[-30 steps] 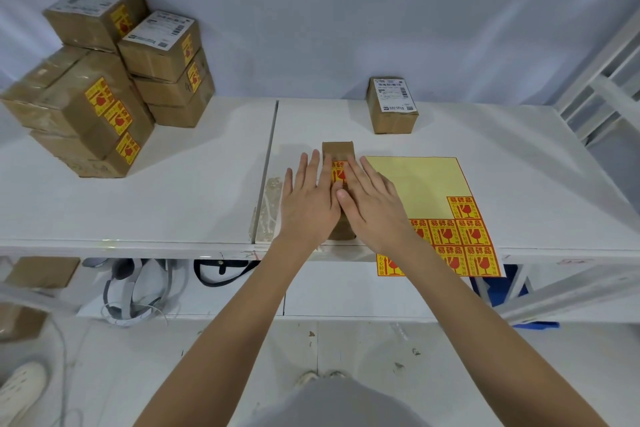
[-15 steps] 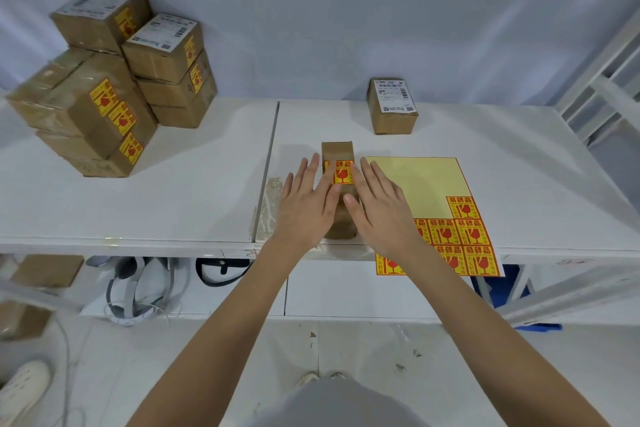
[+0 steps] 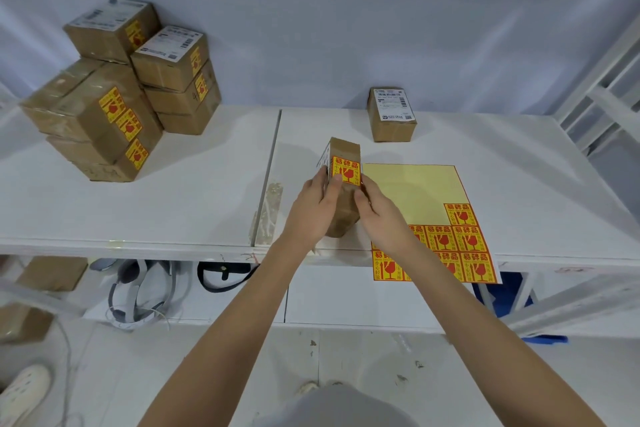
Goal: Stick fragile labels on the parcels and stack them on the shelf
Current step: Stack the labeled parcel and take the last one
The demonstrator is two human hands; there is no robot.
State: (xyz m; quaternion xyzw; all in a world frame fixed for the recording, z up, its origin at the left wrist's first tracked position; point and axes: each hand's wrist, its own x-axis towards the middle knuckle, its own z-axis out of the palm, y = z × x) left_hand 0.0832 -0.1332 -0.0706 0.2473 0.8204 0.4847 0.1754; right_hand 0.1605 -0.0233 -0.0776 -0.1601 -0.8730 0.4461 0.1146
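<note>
Parcel in hand [image 3: 343, 198]: small brown cardboard box, tilted up on its near end at the front of the counter [image 3: 180, 204], close to the seam between the two white tops. Fragile label [image 3: 345, 174]: yellow with red print, stuck on the upward face of this parcel.

Left hand [image 3: 313, 210]: fingers wrapped round the left side of the parcel, thumb lying on the label's left edge. Right hand [image 3: 379, 215]: gripping the right side of the same parcel, thumb against its face just under the label. The two hands sit close together, both clamped on the box.

Label sheet [image 3: 415, 194]: pale yellow backing, flat on the counter just right of the hands, its near edge hanging over the counter front. Upper part is peeled bare; remaining red-and-yellow labels fill the lower right corner, partly hidden by the right forearm.

Unlabelled parcel [image 3: 392, 114]: small brown box with a white shipping slip on top, standing at the back of the counter, apart from the sheet.

Stacked parcels [image 3: 121, 94]: a pile of brown boxes on the left part of the counter against the wall, most showing fragile labels on their right-facing sides.

Below the counter: white headset [image 3: 138, 291], black strap [image 3: 221, 277], more brown boxes [image 3: 52, 272] at far left.
</note>
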